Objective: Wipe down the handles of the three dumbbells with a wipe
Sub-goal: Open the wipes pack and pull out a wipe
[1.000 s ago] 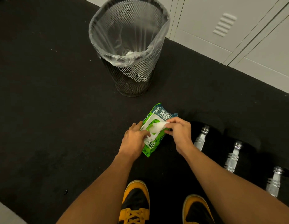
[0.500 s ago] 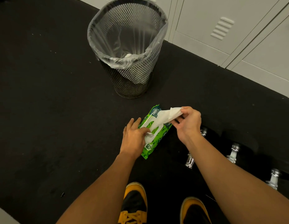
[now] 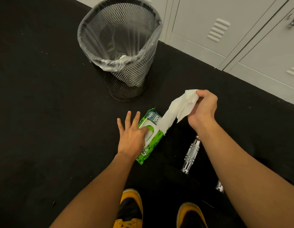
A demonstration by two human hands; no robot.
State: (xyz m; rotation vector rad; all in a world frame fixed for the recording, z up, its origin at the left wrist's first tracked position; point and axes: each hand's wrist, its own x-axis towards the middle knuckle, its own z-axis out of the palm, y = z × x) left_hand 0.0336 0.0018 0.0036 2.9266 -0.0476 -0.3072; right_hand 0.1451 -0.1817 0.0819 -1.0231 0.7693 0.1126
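Wipe (image 3: 179, 106): white
Pack (image 3: 152, 139): green, leafy print
Bin (image 3: 124, 83): black mesh
Shoes (image 3: 129, 209): yellow and black
Floor (image 3: 44, 112): black

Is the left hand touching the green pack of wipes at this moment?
Touching. The head view shows the left hand lying on the green pack of wipes, its thumb pressing on the white lid, with no gap visible.

At frame centre, the left hand (image 3: 132, 134) presses flat on a green wipe pack (image 3: 149, 142) lying on the black floor (image 3: 44, 112). The right hand (image 3: 203, 109) pinches a white wipe (image 3: 179, 107) that stretches up from the pack. A chrome dumbbell handle (image 3: 191, 153) shows at lower right. A lined mesh bin (image 3: 121, 46) stands at top centre, grey lockers (image 3: 225, 30) upper right.
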